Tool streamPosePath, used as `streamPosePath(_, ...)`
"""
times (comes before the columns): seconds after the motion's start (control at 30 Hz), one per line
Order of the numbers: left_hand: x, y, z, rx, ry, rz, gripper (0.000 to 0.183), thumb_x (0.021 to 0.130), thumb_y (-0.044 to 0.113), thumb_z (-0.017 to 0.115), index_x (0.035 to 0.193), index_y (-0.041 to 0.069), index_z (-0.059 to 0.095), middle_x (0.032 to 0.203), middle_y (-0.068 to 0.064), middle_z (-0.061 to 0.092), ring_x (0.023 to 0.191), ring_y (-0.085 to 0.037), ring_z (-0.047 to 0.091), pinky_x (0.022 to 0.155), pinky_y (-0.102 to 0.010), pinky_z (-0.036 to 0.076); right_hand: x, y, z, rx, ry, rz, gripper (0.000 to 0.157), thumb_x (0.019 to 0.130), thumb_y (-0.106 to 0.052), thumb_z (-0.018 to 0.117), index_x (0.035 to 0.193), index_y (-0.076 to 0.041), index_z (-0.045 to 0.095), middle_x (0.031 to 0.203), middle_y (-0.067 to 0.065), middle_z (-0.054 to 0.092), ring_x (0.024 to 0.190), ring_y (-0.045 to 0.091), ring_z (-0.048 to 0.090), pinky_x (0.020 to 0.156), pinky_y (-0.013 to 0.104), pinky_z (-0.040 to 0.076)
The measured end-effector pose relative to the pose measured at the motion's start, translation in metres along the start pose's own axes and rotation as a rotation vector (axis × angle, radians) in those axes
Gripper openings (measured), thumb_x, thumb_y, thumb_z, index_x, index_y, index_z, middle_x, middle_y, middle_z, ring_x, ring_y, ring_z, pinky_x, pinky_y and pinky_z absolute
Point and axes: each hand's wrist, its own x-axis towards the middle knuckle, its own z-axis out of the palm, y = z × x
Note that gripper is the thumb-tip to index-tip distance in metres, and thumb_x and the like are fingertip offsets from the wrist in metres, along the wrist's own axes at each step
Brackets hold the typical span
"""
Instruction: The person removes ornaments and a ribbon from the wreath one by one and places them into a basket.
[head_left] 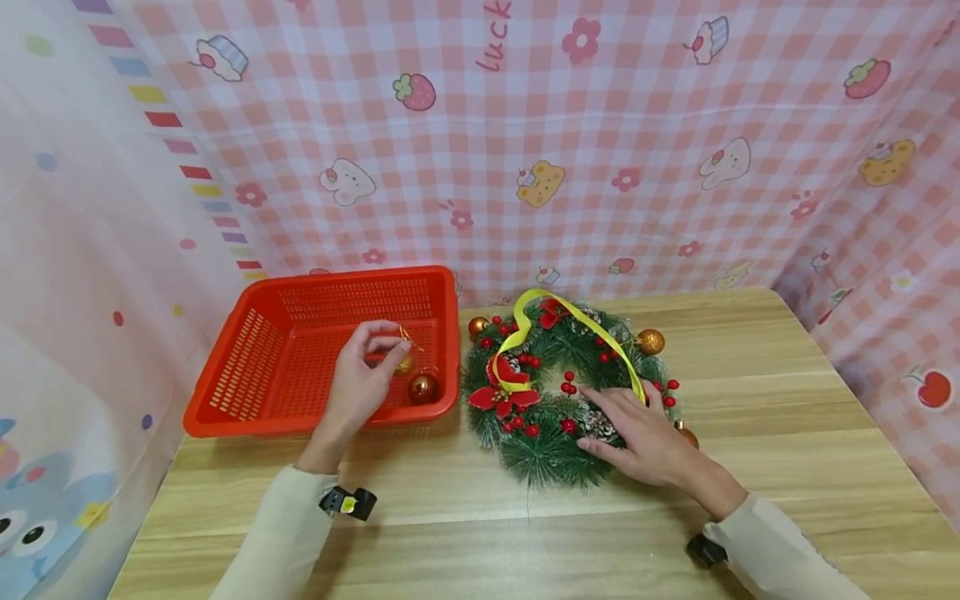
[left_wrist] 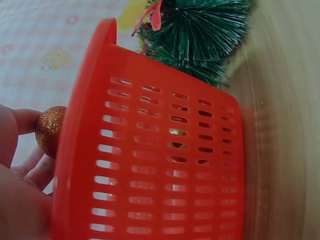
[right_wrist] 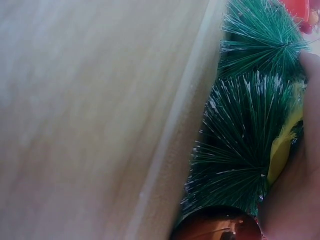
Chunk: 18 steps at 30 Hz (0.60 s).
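Note:
My left hand (head_left: 363,375) is over the right part of the red plastic basket (head_left: 247,400). Its thumb and fingers pinch a glittery copper-gold Christmas ball (left_wrist: 49,131), seen just above the basket rim in the left wrist view. A thin gold hanging string (head_left: 407,335) shows by the fingertips. Below, a shiny brown Christmas ball (head_left: 423,388) lies in the basket. My right hand (head_left: 637,437) rests on the near right side of a green wreath (head_left: 551,454), fingers extended, beside a pine cone (head_left: 598,423). A yellow ribbon (head_left: 592,315) loops over the wreath and passes by this hand.
The wreath lies flat on the wooden table (head_left: 772,433), right beside the basket. It carries red berries (head_left: 568,383), a red poinsettia flower (head_left: 502,393) and several balls, among them a glittery gold ball (head_left: 650,341). A checked curtain (head_left: 480,167) hangs behind the table.

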Motion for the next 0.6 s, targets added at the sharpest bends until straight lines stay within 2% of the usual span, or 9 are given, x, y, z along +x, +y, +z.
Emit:
streamPosePath(0.2, 0.0, -0.0039, -0.0008, 0.007, -0.004, -0.034, 0.032, 0.097, 0.026, 0.065, 0.125, 0.014, 0.055, 0.108, -0.009, 0.071, 0.086, -0.021, 0.063, 0.067, -0.026, 0.049, -0.0003, 0.0005, 0.0002, 0.001, -0.001, 0.0, 0.074, 0.093, -0.053, 0.062, 0.151, -0.013, 0.039, 0.133, 0.009, 0.057, 0.127, 0.026, 0.048, 0.111, 0.066, 0.008)
streamPosePath(0.6, -0.001, -0.0049, 0.0007, 0.026, -0.005, -0.039, 0.033, 0.097, 0.028, 0.065, 0.125, 0.014, 0.055, 0.108, -0.008, 0.071, 0.087, -0.021, 0.062, 0.069, -0.028, 0.049, -0.0004, 0.0007, -0.0001, 0.004, -0.014, 0.014, 0.075, 0.093, -0.054, 0.061, 0.152, -0.013, 0.039, 0.135, 0.01, 0.056, 0.128, 0.027, 0.048, 0.111, 0.066, 0.007)
